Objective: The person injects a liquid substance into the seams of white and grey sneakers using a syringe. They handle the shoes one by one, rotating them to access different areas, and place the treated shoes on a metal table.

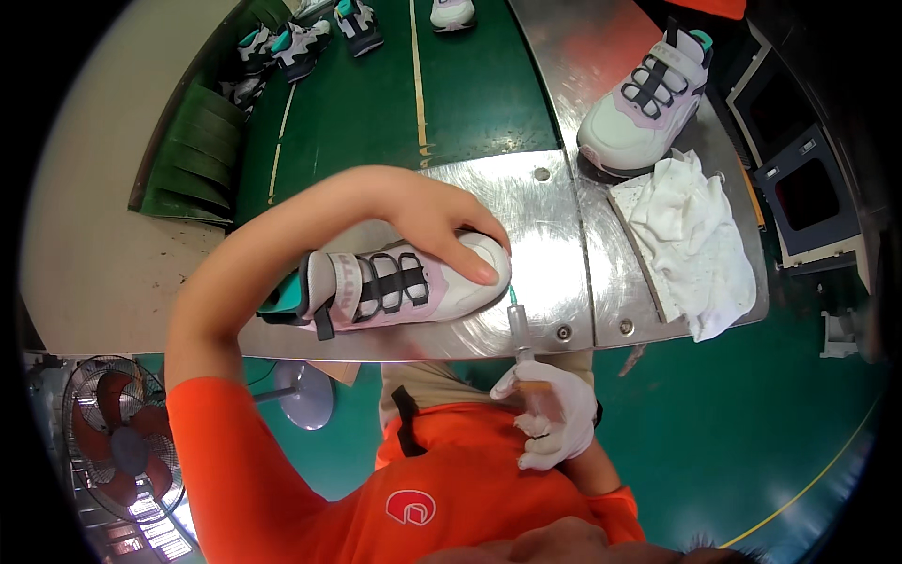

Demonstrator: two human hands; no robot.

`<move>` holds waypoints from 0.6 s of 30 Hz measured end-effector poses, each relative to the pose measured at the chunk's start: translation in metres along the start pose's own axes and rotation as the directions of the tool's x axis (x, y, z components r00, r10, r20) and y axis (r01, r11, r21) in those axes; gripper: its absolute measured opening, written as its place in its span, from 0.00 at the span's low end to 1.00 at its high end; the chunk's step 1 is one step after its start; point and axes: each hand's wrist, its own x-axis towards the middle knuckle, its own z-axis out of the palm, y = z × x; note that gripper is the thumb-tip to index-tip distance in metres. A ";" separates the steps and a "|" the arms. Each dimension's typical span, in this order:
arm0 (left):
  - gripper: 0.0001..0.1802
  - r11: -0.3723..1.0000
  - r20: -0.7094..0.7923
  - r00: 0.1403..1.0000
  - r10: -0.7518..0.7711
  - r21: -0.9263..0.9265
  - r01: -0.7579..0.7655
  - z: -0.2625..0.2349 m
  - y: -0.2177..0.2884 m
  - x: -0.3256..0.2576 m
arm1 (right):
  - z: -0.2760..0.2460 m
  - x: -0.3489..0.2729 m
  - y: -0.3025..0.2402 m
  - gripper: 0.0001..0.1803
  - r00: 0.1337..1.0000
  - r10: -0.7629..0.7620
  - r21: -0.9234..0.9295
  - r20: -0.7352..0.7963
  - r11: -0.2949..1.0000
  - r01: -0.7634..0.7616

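A white and pink sneaker [437, 296] with dark straps and a teal lining lies on the steel table, toe pointing right. My left hand [442, 221], bare, grips its toe from above, the thumb across the top and the fingers over the far side. In a white glove, my right hand [554, 414] holds a clear syringe [520, 329] at the table's near edge. The syringe's green-based needle points away from me, its tip close to the sole edge at the toe. Whether the tip touches the sneaker I cannot tell.
Another similar sneaker [648, 103] stands at the far right, with a crumpled white cloth [695, 240] nearer on a board. Beyond the steel table [554, 226] runs a green conveyor belt [357, 122] carrying several shoes [301, 45]. A floor fan [127, 446] stands at lower left.
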 end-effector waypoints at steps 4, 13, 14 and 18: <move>0.24 0.996 -0.064 0.997 0.044 -0.077 -0.049 0.013 0.000 -0.001 | -0.001 0.000 -0.023 0.48 0.999 0.013 0.194 0.040 0.981 -0.020; 0.28 0.793 -0.807 0.477 0.348 -0.018 -0.609 0.042 0.038 -0.120 | 0.009 0.086 -0.135 0.56 0.832 -0.078 0.106 0.549 0.994 0.023; 0.32 0.755 -0.845 0.382 0.375 0.039 -0.654 0.050 0.025 -0.125 | 0.016 0.100 -0.144 0.56 0.802 -0.033 0.034 0.596 0.999 0.016; 0.30 0.687 -0.965 0.108 0.239 0.089 -0.721 0.083 -0.018 -0.118 | 0.039 0.139 -0.145 0.55 0.837 0.066 -0.043 0.544 0.998 -0.051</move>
